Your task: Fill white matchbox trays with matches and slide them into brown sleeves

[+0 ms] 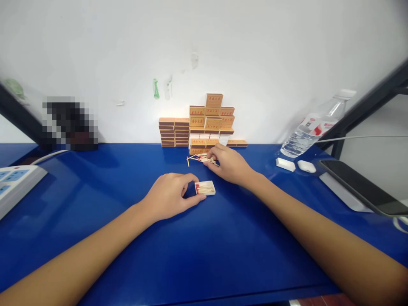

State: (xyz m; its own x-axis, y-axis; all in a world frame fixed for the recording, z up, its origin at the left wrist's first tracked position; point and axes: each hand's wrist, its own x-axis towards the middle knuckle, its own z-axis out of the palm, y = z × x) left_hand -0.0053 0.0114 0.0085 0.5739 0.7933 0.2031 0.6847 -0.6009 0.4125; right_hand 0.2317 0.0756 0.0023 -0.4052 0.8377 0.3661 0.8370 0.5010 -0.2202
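Note:
My left hand [174,193] grips the left end of a small white matchbox tray [211,194] between thumb and fingers, flat on the blue table. Red-tipped matches [205,188] lie inside it, heads toward the left. Farther back, my right hand [228,163] reaches into a loose pile of matches [200,157], its thumb and fingers closed around some of them; the fingers partly hide how many. Just behind that pile stand stacked matchboxes [213,111], orange-brown with red lettering.
More matchboxes [174,131] are piled by the wall. To the right are a tilted water bottle [306,129], a white block [285,164], a white earbud case [306,166] and a phone [366,187] on a stand. At left lies a power strip [19,187].

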